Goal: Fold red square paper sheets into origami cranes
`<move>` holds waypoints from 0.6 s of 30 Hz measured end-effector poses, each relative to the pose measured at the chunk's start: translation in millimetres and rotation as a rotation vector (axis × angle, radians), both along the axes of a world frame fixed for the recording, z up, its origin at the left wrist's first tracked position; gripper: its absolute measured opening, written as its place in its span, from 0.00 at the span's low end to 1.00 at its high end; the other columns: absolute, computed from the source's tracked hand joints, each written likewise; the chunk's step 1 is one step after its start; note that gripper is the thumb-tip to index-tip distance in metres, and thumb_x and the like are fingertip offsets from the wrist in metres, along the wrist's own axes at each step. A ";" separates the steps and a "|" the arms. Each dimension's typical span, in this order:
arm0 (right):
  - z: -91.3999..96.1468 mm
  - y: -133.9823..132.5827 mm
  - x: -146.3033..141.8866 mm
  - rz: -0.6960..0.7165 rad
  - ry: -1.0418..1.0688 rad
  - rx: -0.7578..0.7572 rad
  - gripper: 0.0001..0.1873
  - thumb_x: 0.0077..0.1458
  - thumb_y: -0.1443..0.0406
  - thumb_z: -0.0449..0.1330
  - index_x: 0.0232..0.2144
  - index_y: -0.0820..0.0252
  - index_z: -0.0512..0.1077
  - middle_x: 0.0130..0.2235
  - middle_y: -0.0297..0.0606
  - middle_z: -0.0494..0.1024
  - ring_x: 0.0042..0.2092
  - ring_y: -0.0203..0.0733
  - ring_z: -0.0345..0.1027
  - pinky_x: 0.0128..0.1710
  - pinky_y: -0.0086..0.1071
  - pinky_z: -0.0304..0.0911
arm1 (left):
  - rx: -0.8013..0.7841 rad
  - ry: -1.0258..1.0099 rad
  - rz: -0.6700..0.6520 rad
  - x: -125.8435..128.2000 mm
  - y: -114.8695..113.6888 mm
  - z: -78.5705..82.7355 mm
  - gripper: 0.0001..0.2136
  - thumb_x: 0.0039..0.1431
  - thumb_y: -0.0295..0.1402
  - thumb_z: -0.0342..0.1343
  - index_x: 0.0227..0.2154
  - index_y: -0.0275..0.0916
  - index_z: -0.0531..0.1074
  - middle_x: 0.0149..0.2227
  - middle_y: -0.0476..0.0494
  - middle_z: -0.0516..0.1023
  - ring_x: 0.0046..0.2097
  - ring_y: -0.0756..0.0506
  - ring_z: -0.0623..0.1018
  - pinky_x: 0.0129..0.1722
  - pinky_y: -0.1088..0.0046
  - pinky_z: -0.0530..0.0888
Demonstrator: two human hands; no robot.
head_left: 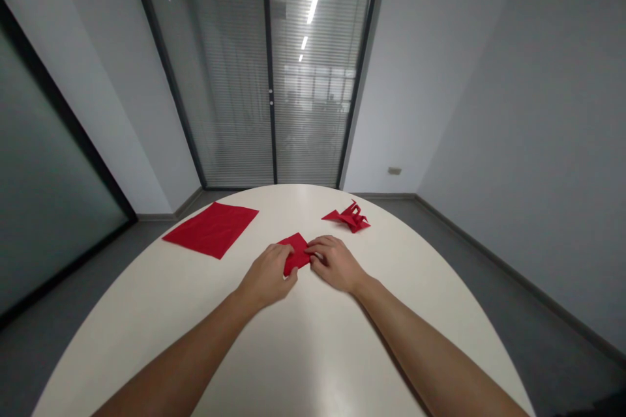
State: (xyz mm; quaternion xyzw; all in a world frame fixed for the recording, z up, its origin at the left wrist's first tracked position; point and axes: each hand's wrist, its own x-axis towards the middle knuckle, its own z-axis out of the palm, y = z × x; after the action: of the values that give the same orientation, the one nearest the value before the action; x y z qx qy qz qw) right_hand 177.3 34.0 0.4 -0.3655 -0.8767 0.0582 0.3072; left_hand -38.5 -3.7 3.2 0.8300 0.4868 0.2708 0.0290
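Observation:
A small folded square of red paper (298, 249) lies on the table between my two hands, one corner pointing away from me. My left hand (268, 277) holds its left side, fingers curled over the edge and the thumb near the front corner. At the right corner, the fingertips and thumb of my right hand (338, 264) close on the paper. Fingers cover parts of both side edges, so the exact folds there are hidden.
On the white round table (313, 352), a larger red paper sheet (212, 228) lies flat at the left. A red folded-paper figure (349, 216) with pointed, curled parts sits at the back right. Beyond the table stand a glass partition with blinds (235, 78) and grey walls.

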 end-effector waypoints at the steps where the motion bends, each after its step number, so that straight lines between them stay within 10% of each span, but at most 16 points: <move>1: -0.3 -0.1 0.1 0.008 0.003 0.000 0.14 0.56 0.70 0.60 0.45 0.56 0.79 0.47 0.41 0.80 0.50 0.48 0.71 0.54 0.44 0.63 | -0.006 -0.003 -0.007 0.0 0.1 0.6 0.12 0.60 0.30 0.54 0.46 0.36 0.72 0.46 0.36 0.78 0.49 0.39 0.75 0.52 0.60 0.74; 18: 6.2 -1.3 -1.3 0.060 0.002 -0.020 0.07 0.62 0.68 0.60 0.39 0.57 0.78 0.40 0.39 0.81 0.44 0.44 0.72 0.49 0.38 0.63 | -0.016 0.013 0.034 -1.7 -1.6 6.9 0.08 0.59 0.34 0.57 0.40 0.39 0.71 0.42 0.39 0.78 0.44 0.40 0.77 0.46 0.63 0.74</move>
State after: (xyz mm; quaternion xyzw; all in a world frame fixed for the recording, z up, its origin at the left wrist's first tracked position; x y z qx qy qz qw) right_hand 176.0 32.7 6.5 -0.3422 -0.8864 0.0766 0.3023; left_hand -40.2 -5.3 10.1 0.8231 0.5031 0.2619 0.0279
